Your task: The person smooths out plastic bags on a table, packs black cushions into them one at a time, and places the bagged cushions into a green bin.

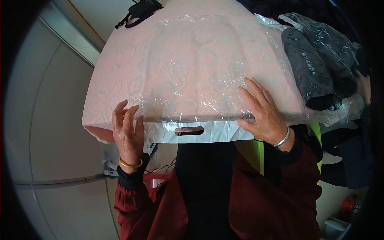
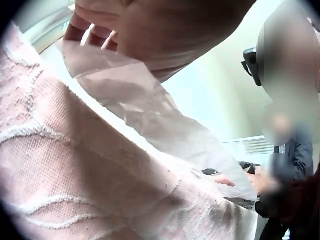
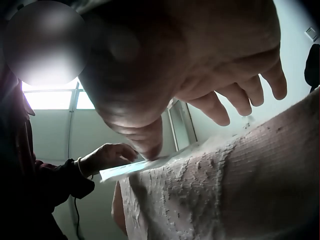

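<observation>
A clear plastic bag [image 1: 208, 92] lies flat on a pink cloth [image 1: 112, 76] with a raised pale pattern. Its white top strip [image 1: 220, 132], with an oval handle slot, hangs along the near edge. At the strip's left end is my left hand [image 1: 129, 130], its fingers loosely bent beside the plastic; in the left wrist view they overlap the whitish sheet [image 2: 150, 105]. My right hand [image 1: 264, 114] lies over the bag's right corner with fingers spread. In the right wrist view its thumb [image 3: 150, 145] comes down at the strip while the other fingers hover over the cloth.
Dark grey rolled bundles [image 1: 306, 64] with white lettering lie in clear plastic at the right. A black strapped pouch [image 1: 144, 11] sits at the far left edge. Another person's hand [image 1: 363, 88] shows at the right. White panels [image 1: 64, 104] stand at the left.
</observation>
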Demonstrator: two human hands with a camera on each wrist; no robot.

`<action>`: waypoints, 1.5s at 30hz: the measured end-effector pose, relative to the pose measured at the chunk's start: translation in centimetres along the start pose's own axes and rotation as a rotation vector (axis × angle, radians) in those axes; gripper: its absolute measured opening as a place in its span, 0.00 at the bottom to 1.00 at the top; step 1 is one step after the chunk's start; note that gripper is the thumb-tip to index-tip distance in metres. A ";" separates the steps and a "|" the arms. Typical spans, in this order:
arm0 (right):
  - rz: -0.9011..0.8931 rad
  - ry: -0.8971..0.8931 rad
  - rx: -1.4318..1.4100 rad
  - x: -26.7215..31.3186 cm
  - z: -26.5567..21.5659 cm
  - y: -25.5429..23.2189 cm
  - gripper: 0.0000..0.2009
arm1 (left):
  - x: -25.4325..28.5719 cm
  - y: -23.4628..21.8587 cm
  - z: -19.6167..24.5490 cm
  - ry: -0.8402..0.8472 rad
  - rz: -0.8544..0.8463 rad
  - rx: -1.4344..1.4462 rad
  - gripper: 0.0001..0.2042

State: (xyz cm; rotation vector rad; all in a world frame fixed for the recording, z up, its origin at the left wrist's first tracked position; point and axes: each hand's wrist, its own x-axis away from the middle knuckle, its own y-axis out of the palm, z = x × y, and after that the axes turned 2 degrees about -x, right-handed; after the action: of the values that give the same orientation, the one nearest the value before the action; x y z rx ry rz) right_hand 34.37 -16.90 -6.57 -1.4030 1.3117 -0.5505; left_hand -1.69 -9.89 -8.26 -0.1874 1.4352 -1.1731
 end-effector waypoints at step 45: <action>0.022 0.039 0.013 3.0 -2.3 -1.8 0.53 | 1.1 -2.6 3.0 0.190 -0.523 -0.032 0.53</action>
State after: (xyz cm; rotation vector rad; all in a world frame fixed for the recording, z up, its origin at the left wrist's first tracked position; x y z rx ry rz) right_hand 33.99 -20.79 -5.19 -1.3718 1.3510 -0.5732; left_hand -0.84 -13.52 -6.47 -0.5080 1.6250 -1.6255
